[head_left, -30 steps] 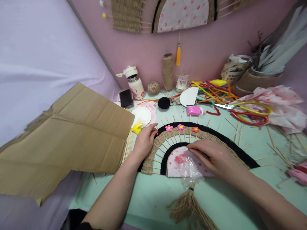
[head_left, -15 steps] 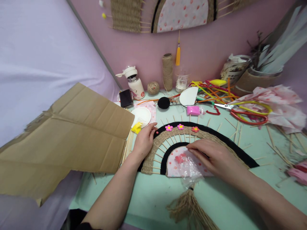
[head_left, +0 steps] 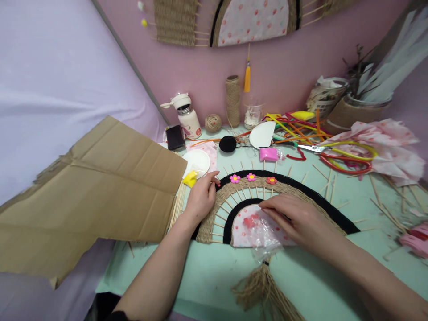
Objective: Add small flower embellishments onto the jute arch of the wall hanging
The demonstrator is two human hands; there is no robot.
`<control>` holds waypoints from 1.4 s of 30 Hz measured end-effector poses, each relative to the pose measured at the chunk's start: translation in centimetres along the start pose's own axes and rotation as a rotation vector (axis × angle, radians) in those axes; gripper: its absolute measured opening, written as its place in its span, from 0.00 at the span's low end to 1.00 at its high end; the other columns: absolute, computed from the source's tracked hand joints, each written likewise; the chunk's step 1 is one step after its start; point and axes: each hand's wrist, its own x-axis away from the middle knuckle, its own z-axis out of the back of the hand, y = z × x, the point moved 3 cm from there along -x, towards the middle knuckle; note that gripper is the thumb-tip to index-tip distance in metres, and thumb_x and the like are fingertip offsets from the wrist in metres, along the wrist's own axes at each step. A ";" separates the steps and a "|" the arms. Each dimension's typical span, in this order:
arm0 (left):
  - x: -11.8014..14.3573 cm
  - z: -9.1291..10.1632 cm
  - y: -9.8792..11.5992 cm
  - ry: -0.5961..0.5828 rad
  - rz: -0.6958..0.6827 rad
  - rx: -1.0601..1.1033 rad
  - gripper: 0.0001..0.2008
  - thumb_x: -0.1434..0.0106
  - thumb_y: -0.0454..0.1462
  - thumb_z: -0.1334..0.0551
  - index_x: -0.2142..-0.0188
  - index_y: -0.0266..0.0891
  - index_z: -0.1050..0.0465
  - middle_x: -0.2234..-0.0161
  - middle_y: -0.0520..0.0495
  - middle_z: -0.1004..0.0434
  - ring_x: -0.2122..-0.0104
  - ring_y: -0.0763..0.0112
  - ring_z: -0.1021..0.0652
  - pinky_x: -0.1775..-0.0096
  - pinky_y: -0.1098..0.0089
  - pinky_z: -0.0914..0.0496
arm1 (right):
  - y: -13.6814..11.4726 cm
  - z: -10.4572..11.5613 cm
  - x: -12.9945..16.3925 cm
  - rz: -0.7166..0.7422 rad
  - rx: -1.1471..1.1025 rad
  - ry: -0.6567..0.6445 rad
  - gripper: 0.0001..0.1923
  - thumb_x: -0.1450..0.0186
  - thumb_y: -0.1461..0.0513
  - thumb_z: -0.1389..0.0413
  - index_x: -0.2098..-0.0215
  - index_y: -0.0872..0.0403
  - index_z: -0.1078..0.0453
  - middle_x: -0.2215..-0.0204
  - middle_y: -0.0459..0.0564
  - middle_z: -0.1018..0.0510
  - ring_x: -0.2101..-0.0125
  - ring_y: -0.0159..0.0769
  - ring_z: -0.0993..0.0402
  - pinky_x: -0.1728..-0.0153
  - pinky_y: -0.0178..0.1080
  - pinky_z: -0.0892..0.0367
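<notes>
My left hand (head_left: 201, 198) is closed, its fingertips pinching a small red bit of clay (head_left: 218, 183) at the upper left of a half-round woven twine piece (head_left: 206, 227). That piece has black bands, thin wooden sticks and a dotted cloth centre. Three clay flowers (head_left: 251, 177), two pink and one red, sit along its outer curve. Over the centre, my right hand (head_left: 296, 218) has thumb and fingers pressed together at a clear plastic bag (head_left: 265, 240) with red clay inside. A twine tassel (head_left: 267, 290) hangs toward me from the lower edge.
Cardboard (head_left: 133, 187) leans on the left, beside a white plate (head_left: 197, 161) and a yellow packet (head_left: 190, 179). Behind stand a bottle (head_left: 189, 120), a twine roll (head_left: 233, 100) and black yarn (head_left: 228, 144). Scissors (head_left: 347, 156), pipe cleaners and loose sticks lie right.
Hardly anything differs. The red bit at my left fingertips shows a little higher, and the whole view has shifted slightly; my right hand stays in place.
</notes>
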 end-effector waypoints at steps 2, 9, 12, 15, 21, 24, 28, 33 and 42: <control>0.0 0.0 0.0 0.012 0.011 0.003 0.19 0.36 0.28 0.48 0.46 0.39 0.32 0.58 0.46 0.19 0.56 0.67 0.22 0.50 0.65 0.31 | 0.0 0.0 0.0 -0.003 0.002 -0.005 0.11 0.29 0.63 0.52 0.61 0.52 0.27 0.65 0.49 0.18 0.65 0.37 0.21 0.64 0.41 0.27; -0.1 -0.1 -0.1 -0.024 0.030 -0.017 0.22 0.38 0.26 0.48 0.46 0.38 0.33 0.61 0.48 0.19 0.58 0.68 0.22 0.52 0.65 0.30 | 0.0 -0.1 0.0 0.006 0.002 0.012 0.11 0.29 0.62 0.51 0.61 0.52 0.27 0.66 0.48 0.18 0.66 0.37 0.21 0.64 0.40 0.28; 0.0 0.0 -0.1 -0.002 0.021 -0.012 0.21 0.37 0.27 0.48 0.46 0.39 0.33 0.60 0.49 0.19 0.58 0.68 0.22 0.52 0.66 0.30 | 0.0 -0.1 0.0 0.015 0.007 0.014 0.10 0.29 0.63 0.51 0.61 0.52 0.27 0.66 0.48 0.18 0.66 0.37 0.21 0.65 0.40 0.28; 0.0 0.0 -0.1 0.003 0.025 -0.012 0.21 0.37 0.27 0.48 0.46 0.39 0.33 0.60 0.49 0.19 0.57 0.68 0.22 0.52 0.66 0.30 | 0.0 -0.1 0.0 0.020 0.010 0.008 0.10 0.29 0.63 0.51 0.61 0.52 0.28 0.66 0.48 0.18 0.66 0.37 0.21 0.65 0.40 0.28; -0.1 0.0 -0.3 0.011 0.035 -0.017 0.21 0.37 0.27 0.48 0.46 0.39 0.33 0.58 0.48 0.19 0.56 0.67 0.22 0.51 0.64 0.30 | 0.1 -0.1 0.0 0.018 0.011 0.005 0.10 0.28 0.62 0.52 0.61 0.52 0.28 0.66 0.48 0.18 0.66 0.37 0.21 0.65 0.40 0.28; -0.1 -0.1 -0.4 -0.004 0.030 -0.032 0.22 0.38 0.27 0.47 0.45 0.39 0.33 0.56 0.46 0.20 0.54 0.66 0.22 0.49 0.62 0.30 | 0.1 -0.1 0.0 0.016 0.012 0.006 0.11 0.29 0.62 0.52 0.61 0.52 0.28 0.66 0.49 0.18 0.66 0.37 0.21 0.66 0.40 0.28; -0.1 -0.3 -0.4 -0.052 0.011 -0.050 0.22 0.38 0.29 0.44 0.45 0.40 0.34 0.57 0.46 0.20 0.54 0.64 0.22 0.50 0.62 0.30 | 0.0 -0.1 -0.1 0.011 0.010 0.000 0.11 0.29 0.62 0.52 0.61 0.52 0.27 0.66 0.48 0.18 0.66 0.37 0.21 0.65 0.40 0.28; -0.1 -0.2 -0.2 -0.026 -0.015 -0.059 0.21 0.38 0.29 0.44 0.45 0.38 0.33 0.60 0.46 0.19 0.57 0.65 0.22 0.51 0.62 0.30 | 0.0 -0.1 -0.1 0.008 0.010 -0.004 0.11 0.29 0.62 0.52 0.61 0.52 0.27 0.66 0.48 0.18 0.66 0.37 0.21 0.65 0.40 0.28; 0.0 0.0 0.0 -0.014 0.006 -0.032 0.22 0.39 0.27 0.47 0.45 0.38 0.33 0.60 0.47 0.20 0.57 0.67 0.22 0.51 0.64 0.30 | 0.1 -0.2 -0.1 0.001 0.008 -0.001 0.10 0.29 0.62 0.51 0.61 0.52 0.27 0.66 0.49 0.18 0.66 0.37 0.21 0.65 0.40 0.28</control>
